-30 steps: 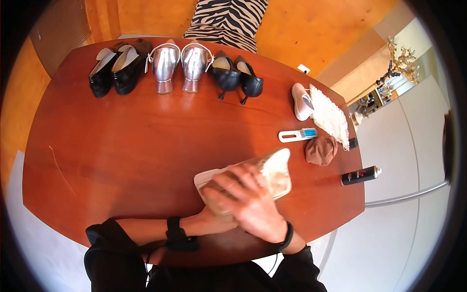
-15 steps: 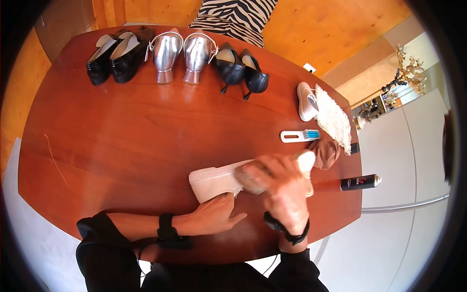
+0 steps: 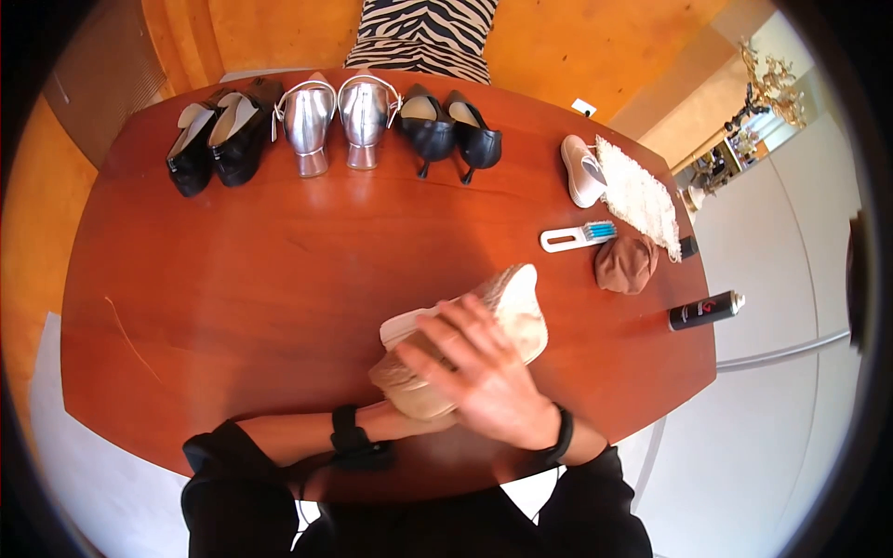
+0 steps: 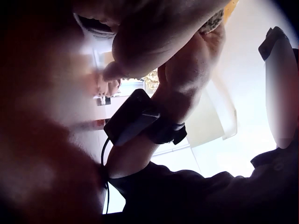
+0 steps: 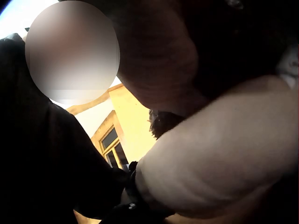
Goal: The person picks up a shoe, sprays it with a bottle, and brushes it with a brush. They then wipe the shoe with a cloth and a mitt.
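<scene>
In the head view a pale pink sneaker (image 3: 400, 326) lies at the near middle of the table, mostly covered. My right hand (image 3: 474, 367) lies over a beige cloth (image 3: 524, 327) with a fuzzy brown side, holding it against the sneaker with fingers spread. The cloth sticks out on both sides of the hand. My left hand (image 3: 409, 424) is at the near side of the sneaker and holds it from below; its fingers are hidden under the cloth. In the left wrist view the cloth's fuzzy edge (image 4: 213, 21) shows beside my right hand.
Black loafers (image 3: 223, 139), silver heels (image 3: 363, 121) and black pumps (image 3: 451, 130) stand along the far edge. At the right are another sneaker (image 3: 581, 175), a fringed white cloth (image 3: 640, 195), a brush (image 3: 575, 236), a brown cloth (image 3: 626, 266) and a spray can (image 3: 705, 311).
My right hand swung right with the cloth, baring the sneaker and my left hand inside its opening, then came back left over the sneaker. My left hand stays at the sneaker.
</scene>
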